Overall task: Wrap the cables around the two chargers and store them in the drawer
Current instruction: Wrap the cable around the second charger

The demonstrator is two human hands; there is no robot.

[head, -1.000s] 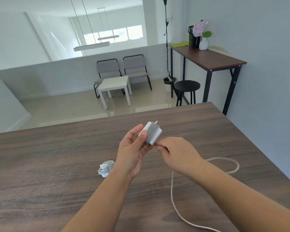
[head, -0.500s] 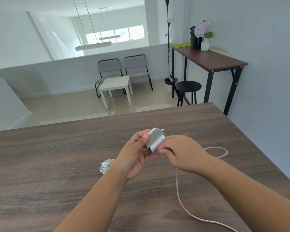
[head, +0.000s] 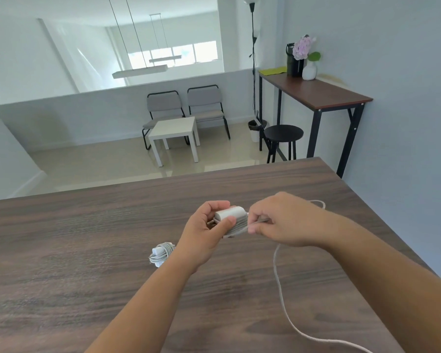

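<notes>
My left hand [head: 206, 233] grips a white charger [head: 230, 215] above the dark wooden table [head: 87, 250], thumb across its near face. Several turns of grey-white cable lie around the charger's body. My right hand [head: 285, 220] pinches the cable [head: 280, 284] just right of the charger. The loose length trails down over the table toward the lower right edge, with a loop showing beyond my right hand. A second charger [head: 161, 254], its cable wound around it, lies on the table left of my left wrist. No drawer is in view.
The table's far edge runs just beyond my hands and its right edge drops off near a blue-grey wall. Beyond stand a white side table [head: 175, 128], two grey chairs [head: 186, 105], a black stool [head: 283, 133] and a tall desk [head: 316, 91] with a vase.
My left hand has turned the charger so its flat face points up. My right hand carried the cable from the charger's near side to its right, and the loose loop has drawn in.
</notes>
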